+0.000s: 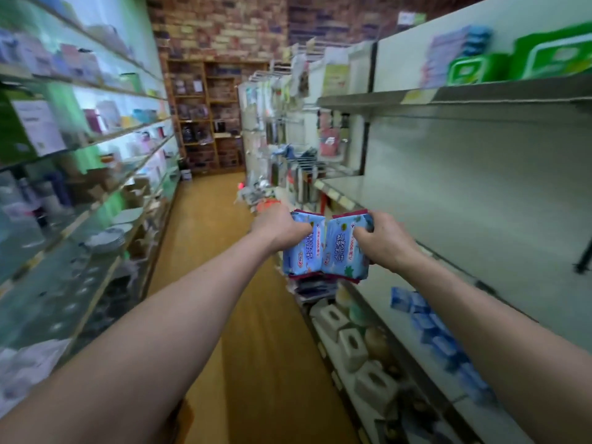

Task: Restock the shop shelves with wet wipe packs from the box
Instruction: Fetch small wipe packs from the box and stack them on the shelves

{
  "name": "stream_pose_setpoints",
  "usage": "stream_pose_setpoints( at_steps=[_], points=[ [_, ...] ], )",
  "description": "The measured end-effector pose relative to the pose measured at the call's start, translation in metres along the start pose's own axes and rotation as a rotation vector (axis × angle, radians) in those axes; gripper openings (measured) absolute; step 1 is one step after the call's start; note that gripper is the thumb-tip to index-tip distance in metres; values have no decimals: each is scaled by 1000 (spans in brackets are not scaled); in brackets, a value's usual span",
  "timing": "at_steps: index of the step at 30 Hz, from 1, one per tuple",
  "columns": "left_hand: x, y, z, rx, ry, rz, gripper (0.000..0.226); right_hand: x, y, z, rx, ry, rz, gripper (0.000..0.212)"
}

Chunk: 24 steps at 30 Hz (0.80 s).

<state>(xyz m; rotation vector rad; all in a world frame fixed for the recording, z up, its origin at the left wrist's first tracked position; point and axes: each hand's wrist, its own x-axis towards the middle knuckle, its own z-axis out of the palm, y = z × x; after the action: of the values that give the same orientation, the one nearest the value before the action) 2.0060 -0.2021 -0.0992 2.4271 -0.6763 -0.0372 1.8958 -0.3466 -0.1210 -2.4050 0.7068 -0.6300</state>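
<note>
With both arms stretched out over the aisle, the left hand [282, 228] grips one stack of blue wet wipe packs [302, 251] and the right hand [386, 241] grips a second stack [341, 248] touching it, just beside the grey shelf [480, 225] on the right.

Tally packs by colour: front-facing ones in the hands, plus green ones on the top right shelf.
Blue wet wipe packs, front-facing: 2, one in the left hand grip, one in the right hand grip
Green packs on the top shelf: 2
Total: 4
</note>
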Motion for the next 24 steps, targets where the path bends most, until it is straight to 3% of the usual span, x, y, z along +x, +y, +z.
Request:
stream_pose_setpoints(
  at_steps=[10, 19, 24],
  points=[
    [32, 149, 83, -283, -97, 204, 32, 10, 112, -130, -2, 234, 169, 20],
    [30, 254, 157, -321, -137, 350, 13, -8, 194, -199, 62, 403, 353, 21],
    [33, 293, 188, -333, -196, 404, 16, -14, 224, -225, 13, 474, 427, 19]
  ],
)
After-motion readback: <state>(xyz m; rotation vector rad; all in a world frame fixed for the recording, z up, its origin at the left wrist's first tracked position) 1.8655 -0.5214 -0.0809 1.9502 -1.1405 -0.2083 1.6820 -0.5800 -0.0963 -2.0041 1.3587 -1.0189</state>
